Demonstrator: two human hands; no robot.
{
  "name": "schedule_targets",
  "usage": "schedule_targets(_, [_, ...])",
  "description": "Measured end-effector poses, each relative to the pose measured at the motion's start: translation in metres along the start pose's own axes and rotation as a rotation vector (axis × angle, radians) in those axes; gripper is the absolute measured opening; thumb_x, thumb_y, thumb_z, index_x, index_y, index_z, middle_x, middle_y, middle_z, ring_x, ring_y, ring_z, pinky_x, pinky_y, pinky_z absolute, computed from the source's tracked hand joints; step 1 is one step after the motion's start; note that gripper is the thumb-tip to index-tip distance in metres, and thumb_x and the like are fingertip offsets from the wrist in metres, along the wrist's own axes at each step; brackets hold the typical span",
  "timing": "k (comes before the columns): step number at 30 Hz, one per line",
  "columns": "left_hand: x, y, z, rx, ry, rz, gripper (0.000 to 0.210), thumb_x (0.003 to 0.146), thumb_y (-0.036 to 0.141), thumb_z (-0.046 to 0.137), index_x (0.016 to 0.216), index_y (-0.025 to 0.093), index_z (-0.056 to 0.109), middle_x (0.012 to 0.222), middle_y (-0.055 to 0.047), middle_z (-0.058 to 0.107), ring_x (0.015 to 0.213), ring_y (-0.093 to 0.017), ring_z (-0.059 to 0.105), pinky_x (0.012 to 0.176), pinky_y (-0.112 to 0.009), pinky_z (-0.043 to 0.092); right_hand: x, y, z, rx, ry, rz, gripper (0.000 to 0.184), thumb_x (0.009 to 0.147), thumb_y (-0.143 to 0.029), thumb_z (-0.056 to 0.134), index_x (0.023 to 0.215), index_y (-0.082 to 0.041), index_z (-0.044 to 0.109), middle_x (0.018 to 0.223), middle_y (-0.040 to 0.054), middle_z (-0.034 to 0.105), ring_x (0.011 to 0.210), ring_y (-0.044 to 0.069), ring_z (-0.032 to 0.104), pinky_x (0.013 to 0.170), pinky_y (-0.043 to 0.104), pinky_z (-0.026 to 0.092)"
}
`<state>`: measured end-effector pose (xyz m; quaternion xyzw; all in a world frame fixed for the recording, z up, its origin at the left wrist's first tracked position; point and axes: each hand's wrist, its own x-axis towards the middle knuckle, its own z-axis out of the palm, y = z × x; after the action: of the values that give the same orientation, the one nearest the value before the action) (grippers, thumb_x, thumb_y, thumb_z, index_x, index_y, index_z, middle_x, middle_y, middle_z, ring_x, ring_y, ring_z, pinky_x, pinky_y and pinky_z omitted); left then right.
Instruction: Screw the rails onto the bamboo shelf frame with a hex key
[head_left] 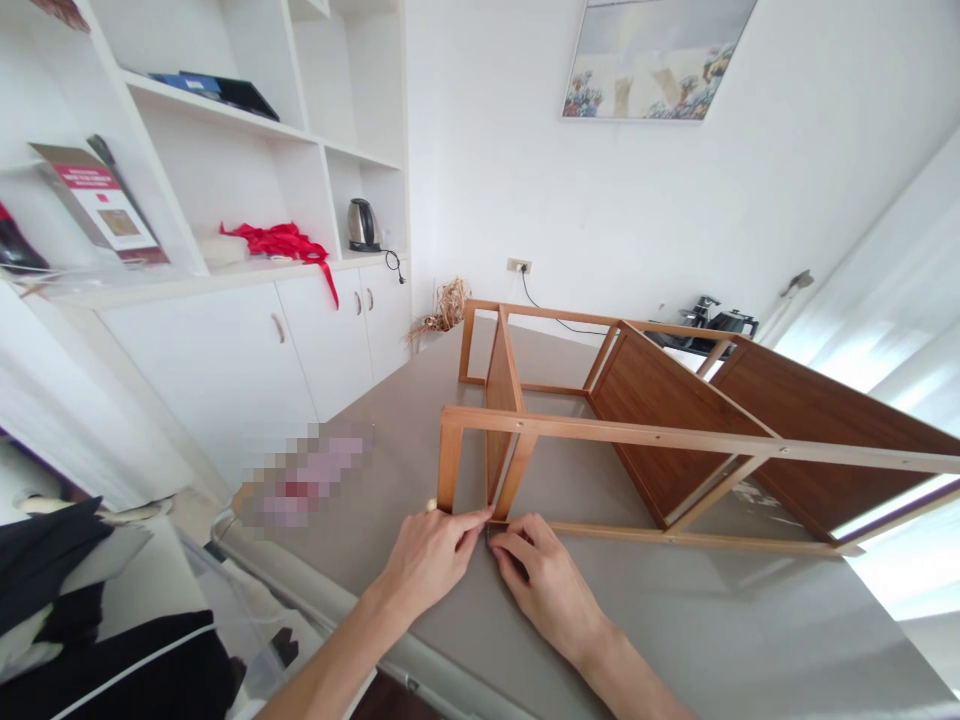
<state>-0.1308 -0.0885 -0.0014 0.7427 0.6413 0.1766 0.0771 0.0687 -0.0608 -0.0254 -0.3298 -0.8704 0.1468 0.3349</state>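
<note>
A wooden shelf rack [600, 430] lies on its side on the grey table, with its shelf panels standing upright between the rails. My left hand [431, 560] is closed at the rack's near lower rail, its index finger stretched to the joint beside the first panel. Close beside it, my right hand [544, 585] pinches a small, thin, dark metal piece [488, 538] against that same joint. The fingers hide most of this piece, so its exact kind is unclear. Both hands' fingertips nearly meet there.
The grey table [637, 620] extends under the rack and to both sides. A blurred pinkish item [322, 475] lies on its left part. White cabinets [210, 340] with a kettle [362, 225] stand at left. Dark clothes [127, 660] are piled at lower left.
</note>
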Motion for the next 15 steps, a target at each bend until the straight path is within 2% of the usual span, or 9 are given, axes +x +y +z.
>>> schedule_targets(7, [0.0001, 0.0012, 0.0075, 0.03, 0.002, -0.045, 0.037, 0.101, 0.03, 0.049, 0.129, 0.043, 0.069, 0.094, -0.003, 0.082, 0.08, -0.021, 0.077, 0.063, -0.026, 0.046, 0.0009, -0.0005, -0.0045, 0.003, -0.014, -0.028, 0.02, 0.098, -0.011, 0.054, 0.104, -0.022, 0.07, 0.097, 0.0062, 0.061, 0.092, 0.019, 0.062, 0.083, 0.032, 0.059])
schedule_targets(15, [0.0031, 0.0003, -0.0019, 0.012, -0.051, -0.025, 0.035, 0.1, 0.038, 0.051, 0.129, 0.04, 0.07, 0.07, 0.001, 0.077, 0.065, -0.017, 0.072, 0.06, -0.025, 0.042, 0.0018, -0.0024, -0.0052, -0.025, 0.003, 0.015, 0.019, 0.098, -0.013, 0.055, 0.101, -0.022, 0.071, 0.094, 0.0057, 0.064, 0.088, 0.019, 0.061, 0.08, 0.033, 0.057])
